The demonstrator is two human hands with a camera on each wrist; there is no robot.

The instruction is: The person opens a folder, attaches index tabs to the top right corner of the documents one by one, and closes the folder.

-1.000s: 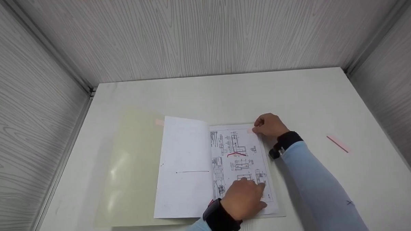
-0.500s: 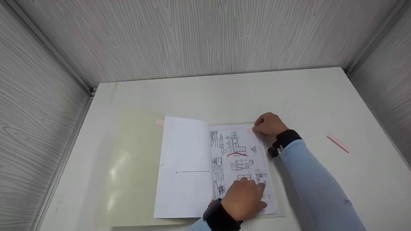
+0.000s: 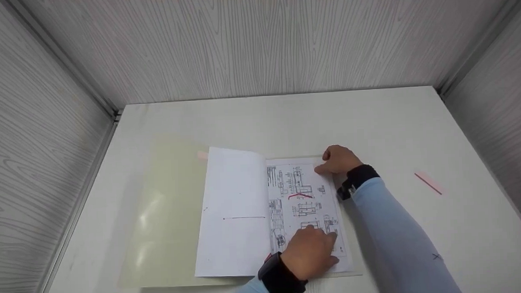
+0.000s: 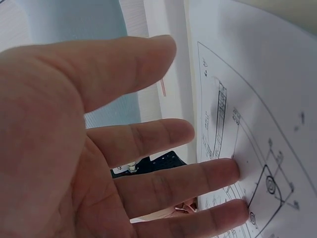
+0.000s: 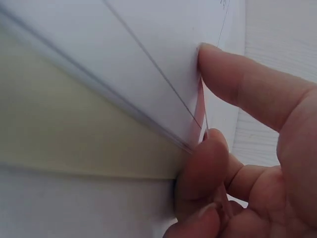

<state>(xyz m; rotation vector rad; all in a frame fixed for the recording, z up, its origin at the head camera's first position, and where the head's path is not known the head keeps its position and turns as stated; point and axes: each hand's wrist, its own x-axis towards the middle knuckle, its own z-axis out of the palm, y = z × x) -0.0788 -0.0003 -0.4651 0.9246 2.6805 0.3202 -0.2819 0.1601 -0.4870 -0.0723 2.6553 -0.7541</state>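
A booklet lies spread on the table, its left white page (image 3: 233,186) turned over and slightly curved. On the right is a page of technical drawings (image 3: 305,201) with a red bent line across it. My left hand (image 3: 309,254) rests on the lower part of that page; the left wrist view shows its fingers (image 4: 178,186) extended, with fingertips on the paper. My right hand (image 3: 341,160) pinches a pink sticky tab (image 5: 199,106) at the page's upper right corner. Its thumb presses on the page face while curled fingers sit at the edge, hiding most of the tab.
A pale yellow-green cover (image 3: 167,210) spreads out at left under the white page. Another pink tab (image 3: 202,155) sticks out at the white page's top left. A loose pink strip with a red edge (image 3: 428,183) lies on the table (image 3: 372,116) at right. Grey wood-grain panels surround the table.
My right thumb has slid slightly left and down onto the page corner, covering the pink tab. The right forearm has shifted a little left. My left hand keeps its place.
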